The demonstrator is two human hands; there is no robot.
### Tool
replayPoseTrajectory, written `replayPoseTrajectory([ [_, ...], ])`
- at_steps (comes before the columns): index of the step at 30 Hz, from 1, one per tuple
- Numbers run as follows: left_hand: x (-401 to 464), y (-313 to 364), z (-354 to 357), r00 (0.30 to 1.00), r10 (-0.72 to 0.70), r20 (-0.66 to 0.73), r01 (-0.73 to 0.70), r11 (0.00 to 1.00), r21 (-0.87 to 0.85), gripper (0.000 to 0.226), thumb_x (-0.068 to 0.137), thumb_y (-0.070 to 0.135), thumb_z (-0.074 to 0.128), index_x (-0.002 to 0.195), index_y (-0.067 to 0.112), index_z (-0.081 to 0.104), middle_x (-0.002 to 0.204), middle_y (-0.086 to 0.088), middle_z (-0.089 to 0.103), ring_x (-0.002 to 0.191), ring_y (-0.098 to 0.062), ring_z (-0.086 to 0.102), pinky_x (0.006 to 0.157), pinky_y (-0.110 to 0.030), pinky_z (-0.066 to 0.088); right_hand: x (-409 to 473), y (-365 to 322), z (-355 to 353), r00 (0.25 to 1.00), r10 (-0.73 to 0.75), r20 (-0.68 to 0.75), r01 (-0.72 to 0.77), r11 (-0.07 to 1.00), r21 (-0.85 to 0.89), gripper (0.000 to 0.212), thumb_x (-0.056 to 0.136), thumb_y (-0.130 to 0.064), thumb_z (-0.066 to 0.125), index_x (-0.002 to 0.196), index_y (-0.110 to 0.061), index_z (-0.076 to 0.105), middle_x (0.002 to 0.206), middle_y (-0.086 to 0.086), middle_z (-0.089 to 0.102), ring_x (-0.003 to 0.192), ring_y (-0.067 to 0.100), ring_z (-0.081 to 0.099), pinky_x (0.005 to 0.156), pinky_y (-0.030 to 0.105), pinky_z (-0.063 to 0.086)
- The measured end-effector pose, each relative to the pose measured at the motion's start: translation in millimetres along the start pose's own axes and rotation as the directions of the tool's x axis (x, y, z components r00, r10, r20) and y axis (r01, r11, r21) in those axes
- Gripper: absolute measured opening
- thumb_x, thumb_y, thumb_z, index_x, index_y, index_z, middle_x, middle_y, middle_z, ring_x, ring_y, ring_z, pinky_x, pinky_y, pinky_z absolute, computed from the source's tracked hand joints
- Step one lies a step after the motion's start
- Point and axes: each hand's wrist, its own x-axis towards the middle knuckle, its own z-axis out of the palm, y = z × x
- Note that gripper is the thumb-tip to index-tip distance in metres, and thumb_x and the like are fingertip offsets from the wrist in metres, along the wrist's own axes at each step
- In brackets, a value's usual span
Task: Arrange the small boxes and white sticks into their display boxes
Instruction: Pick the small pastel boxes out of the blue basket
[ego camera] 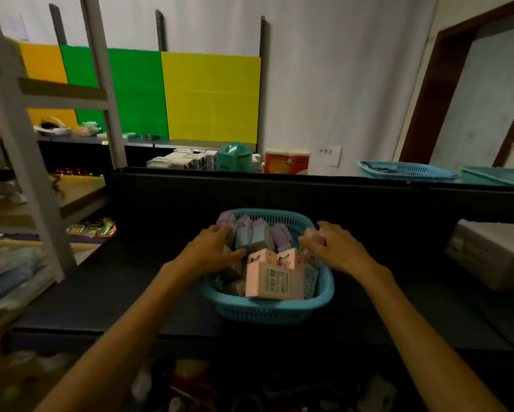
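Note:
A blue plastic basket stands on the dark shelf in front of me, filled with several small boxes in pink, purple and light blue. A large pink box lies at its near side. My left hand rests on the boxes at the basket's left side, fingers spread. My right hand reaches in from the right, its fingers on a small pink box; whether it grips it is unclear. No white sticks are visible.
A black shelf back panel rises behind the basket. A grey ladder-like frame stands at the left. Behind are white cartons, a green bag, a red pack and two blue baskets. A cardboard box sits at right.

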Motion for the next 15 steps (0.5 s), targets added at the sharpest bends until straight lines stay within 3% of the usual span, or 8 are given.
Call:
replayPoseTrajectory([
  [4, -6.8, 0.4, 14.1, 0.999, 0.015, -0.028, -0.018, 0.994, -0.110, 0.070, 0.085, 0.052, 0.058, 0.143, 0.023, 0.033, 0.146, -0.004, 0.035, 0.126, -0.023, 0.041, 0.104, -0.038, 0.038, -7.2, -5.0, 14.0, 0.998, -0.047, 0.031, 0.045, 0.996, 0.083, 0.070, 0.086, -0.069, 0.040, 0.143, -0.030, 0.032, 0.145, 0.006, 0.040, 0.129, 0.027, 0.041, 0.107, 0.044, 0.034],
  [7, -4.6, 5.1, 19.4, 0.994, 0.063, -0.092, -0.074, 0.989, -0.126, 0.066, 0.086, 0.050, 0.057, 0.142, 0.024, 0.035, 0.143, -0.003, 0.042, 0.126, -0.023, 0.044, 0.111, -0.048, 0.028, -12.5, -14.4, 19.5, 0.997, -0.079, 0.013, 0.078, 0.992, 0.095, 0.074, 0.085, -0.069, 0.042, 0.145, -0.028, 0.031, 0.148, 0.005, 0.037, 0.132, 0.026, 0.037, 0.109, 0.044, 0.030],
  [10, 5.8, 5.2, 17.7, 0.994, 0.067, -0.091, -0.080, 0.986, -0.146, 0.064, 0.084, 0.049, 0.059, 0.141, 0.029, 0.037, 0.137, -0.005, 0.046, 0.113, -0.023, 0.053, 0.098, -0.045, 0.045, -15.1, -20.2, 17.9, 0.996, -0.092, 0.016, 0.091, 0.995, 0.031, 0.080, 0.083, -0.066, 0.051, 0.147, -0.025, 0.026, 0.150, 0.006, 0.034, 0.133, 0.027, 0.036, 0.109, 0.041, 0.028],
  [15, 23.8, 9.7, 15.5, 0.998, 0.048, 0.039, -0.046, 0.997, -0.056, 0.062, 0.087, 0.054, 0.053, 0.142, 0.037, 0.031, 0.138, -0.005, 0.046, 0.113, -0.022, 0.052, 0.091, -0.035, 0.046, -11.6, -19.4, 13.3, 0.996, -0.084, 0.039, 0.083, 0.996, 0.024, 0.084, 0.082, -0.060, 0.058, 0.149, -0.025, 0.022, 0.150, 0.004, 0.034, 0.134, 0.025, 0.034, 0.110, 0.042, 0.027],
])
